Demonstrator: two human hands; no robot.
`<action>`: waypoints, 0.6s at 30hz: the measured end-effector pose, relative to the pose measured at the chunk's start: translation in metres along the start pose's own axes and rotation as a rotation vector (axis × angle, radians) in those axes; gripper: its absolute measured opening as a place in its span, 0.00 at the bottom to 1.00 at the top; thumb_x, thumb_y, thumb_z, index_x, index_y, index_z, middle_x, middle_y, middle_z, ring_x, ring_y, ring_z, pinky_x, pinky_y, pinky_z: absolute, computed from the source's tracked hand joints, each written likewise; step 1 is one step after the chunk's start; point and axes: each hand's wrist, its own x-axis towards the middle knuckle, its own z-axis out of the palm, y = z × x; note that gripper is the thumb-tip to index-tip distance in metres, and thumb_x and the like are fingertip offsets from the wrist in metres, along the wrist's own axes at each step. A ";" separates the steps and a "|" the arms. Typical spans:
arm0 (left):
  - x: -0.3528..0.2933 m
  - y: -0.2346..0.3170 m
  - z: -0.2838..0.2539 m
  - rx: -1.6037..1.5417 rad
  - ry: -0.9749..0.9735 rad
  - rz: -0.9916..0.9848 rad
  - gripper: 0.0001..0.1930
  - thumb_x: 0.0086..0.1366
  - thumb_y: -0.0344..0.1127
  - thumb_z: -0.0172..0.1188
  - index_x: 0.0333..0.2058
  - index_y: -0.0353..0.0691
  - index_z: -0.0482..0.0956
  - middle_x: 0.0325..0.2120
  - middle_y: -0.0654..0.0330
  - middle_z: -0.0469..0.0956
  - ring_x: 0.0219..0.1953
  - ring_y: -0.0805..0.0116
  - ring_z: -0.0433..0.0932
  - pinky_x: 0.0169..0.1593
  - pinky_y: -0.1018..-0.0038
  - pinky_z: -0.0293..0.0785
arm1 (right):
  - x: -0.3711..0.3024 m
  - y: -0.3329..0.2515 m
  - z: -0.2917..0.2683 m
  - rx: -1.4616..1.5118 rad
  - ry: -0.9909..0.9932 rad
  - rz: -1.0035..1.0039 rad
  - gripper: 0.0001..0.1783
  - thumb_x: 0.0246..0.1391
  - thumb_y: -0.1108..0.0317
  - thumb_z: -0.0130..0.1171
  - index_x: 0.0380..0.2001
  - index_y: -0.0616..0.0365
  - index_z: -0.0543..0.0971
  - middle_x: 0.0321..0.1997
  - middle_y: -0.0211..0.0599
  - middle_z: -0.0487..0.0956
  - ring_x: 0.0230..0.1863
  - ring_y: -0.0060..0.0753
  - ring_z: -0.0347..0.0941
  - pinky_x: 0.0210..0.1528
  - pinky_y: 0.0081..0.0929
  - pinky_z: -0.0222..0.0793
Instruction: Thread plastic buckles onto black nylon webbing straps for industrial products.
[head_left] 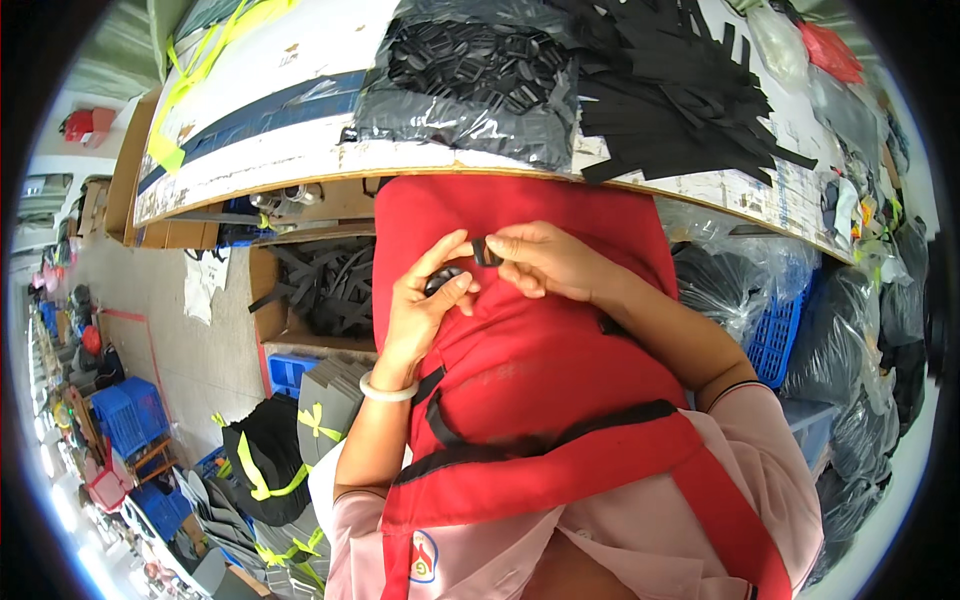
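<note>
Above the red apron [540, 340] on my lap, both hands are raised close together. My left hand [415, 310], with a white bangle at its wrist, is curled round a few small black plastic buckles [441, 279]. The thumb and fingers of my right hand [548, 262] pinch a short black strap piece [485, 252]. Its end is beside my left fingertips, and I cannot tell whether a buckle is on it. Ahead on the table, a clear plastic bag holds a heap of black buckles [485, 65]. To its right lies a spread pile of cut black strap pieces [690, 105].
The white table [290, 45] has its near edge just beyond my lap. Under it at left is a cardboard box of black straps [335, 290]. A blue crate [780, 330] and plastic bags [845, 340] stand at right. Bundles with yellow ties [265, 460] lie at left.
</note>
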 end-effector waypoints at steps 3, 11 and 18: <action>0.004 -0.008 0.006 0.077 0.026 0.087 0.18 0.59 0.20 0.60 0.49 0.33 0.76 0.44 0.54 0.75 0.28 0.73 0.75 0.30 0.81 0.73 | -0.003 0.006 0.000 0.226 -0.247 0.197 0.24 0.68 0.51 0.38 0.35 0.61 0.73 0.19 0.23 0.66 0.14 0.12 0.57 0.16 0.14 0.53; 0.024 -0.018 0.013 -0.228 -0.015 -0.069 0.06 0.64 0.30 0.58 0.36 0.33 0.79 0.33 0.57 0.78 0.28 0.72 0.76 0.26 0.80 0.73 | -0.024 0.000 -0.033 -1.000 0.573 -0.574 0.07 0.53 0.67 0.59 0.33 0.58 0.77 0.28 0.34 0.76 0.26 0.39 0.73 0.33 0.32 0.71; 0.023 -0.019 0.009 -0.328 0.014 -0.253 0.12 0.67 0.40 0.56 0.30 0.37 0.76 0.23 0.61 0.77 0.24 0.71 0.76 0.22 0.80 0.72 | -0.041 -0.017 -0.098 -1.462 0.853 -0.724 0.11 0.43 0.71 0.63 0.34 0.56 0.80 0.38 0.33 0.76 0.43 0.42 0.69 0.45 0.37 0.63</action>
